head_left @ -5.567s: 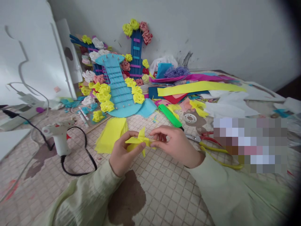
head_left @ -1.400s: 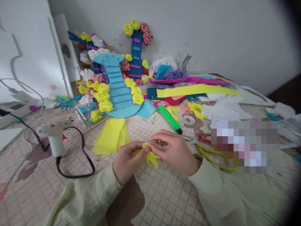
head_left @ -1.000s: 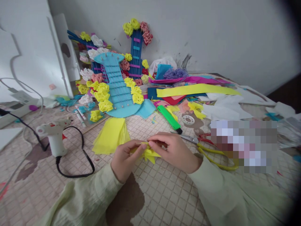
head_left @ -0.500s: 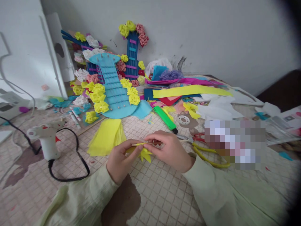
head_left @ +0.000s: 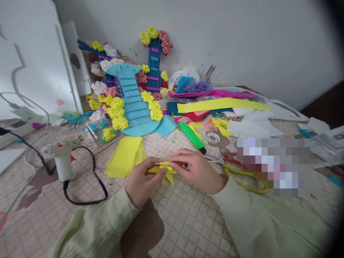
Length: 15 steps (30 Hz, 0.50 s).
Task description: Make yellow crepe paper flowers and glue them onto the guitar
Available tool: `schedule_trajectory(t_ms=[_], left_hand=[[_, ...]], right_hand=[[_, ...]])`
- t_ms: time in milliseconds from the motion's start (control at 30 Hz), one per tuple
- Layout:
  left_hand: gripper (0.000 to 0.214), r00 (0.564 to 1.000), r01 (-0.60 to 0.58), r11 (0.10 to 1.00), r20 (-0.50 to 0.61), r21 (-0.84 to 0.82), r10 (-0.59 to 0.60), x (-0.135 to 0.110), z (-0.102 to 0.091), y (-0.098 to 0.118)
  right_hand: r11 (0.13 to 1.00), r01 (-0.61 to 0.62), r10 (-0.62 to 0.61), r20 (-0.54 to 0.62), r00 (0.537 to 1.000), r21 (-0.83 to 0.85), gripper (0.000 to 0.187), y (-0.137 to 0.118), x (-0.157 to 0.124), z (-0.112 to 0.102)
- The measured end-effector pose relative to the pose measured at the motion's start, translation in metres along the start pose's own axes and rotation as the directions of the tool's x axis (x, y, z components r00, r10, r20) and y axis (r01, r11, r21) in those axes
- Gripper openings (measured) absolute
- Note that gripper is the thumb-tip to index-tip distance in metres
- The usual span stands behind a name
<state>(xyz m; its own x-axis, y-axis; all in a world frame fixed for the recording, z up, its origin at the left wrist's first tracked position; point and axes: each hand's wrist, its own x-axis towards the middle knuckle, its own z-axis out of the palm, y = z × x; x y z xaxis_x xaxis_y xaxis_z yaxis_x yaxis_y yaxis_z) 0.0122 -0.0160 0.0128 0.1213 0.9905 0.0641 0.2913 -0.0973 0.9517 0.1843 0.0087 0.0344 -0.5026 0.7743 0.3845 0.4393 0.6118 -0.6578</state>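
Fingers of the left hand pinch a yellow paper flower at its near side, thumb in front, while the right hand has thumb and fingertips closed round a thin stick, with a bit of the yellow paper around it. Both hands are above the checked table, close together. Just beyond the left hand lie yellow sheets; farther left stands a white glue gun, any marking too small to read. Past the right hand lies a green tool with a dark tip. Behind, a light-blue paper guitar leans between yellow flowers. Print on the clear bag at far right is too blurred to read.
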Motion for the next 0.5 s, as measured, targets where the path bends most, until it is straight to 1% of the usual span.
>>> schedule_trajectory(t_ms=[100,267,400,500], left_hand=[[0.018,0.999,-0.043,0.995,-0.013,0.092,0.044,0.002,-0.001,-0.002],[0.015,0.990,-0.125,0.969,-0.034,0.214,0.135,0.003,0.000,0.004],[0.018,0.985,-0.141,0.951,-0.054,0.274,0.161,0.003,0.001,0.009],[0.025,0.982,-0.139,0.952,-0.086,0.274,0.168,-0.002,-0.004,0.017]], right_hand=[[1.000,-0.024,0.024,0.008,1.000,0.006,0.013,0.000,0.000,0.000],[0.997,-0.063,0.062,0.032,0.998,0.034,0.015,-0.002,0.000,-0.003],[0.995,-0.091,0.089,0.041,0.995,0.046,0.016,-0.003,0.001,-0.004],[0.993,-0.103,0.102,0.026,0.994,0.059,0.015,-0.002,0.001,-0.005]])
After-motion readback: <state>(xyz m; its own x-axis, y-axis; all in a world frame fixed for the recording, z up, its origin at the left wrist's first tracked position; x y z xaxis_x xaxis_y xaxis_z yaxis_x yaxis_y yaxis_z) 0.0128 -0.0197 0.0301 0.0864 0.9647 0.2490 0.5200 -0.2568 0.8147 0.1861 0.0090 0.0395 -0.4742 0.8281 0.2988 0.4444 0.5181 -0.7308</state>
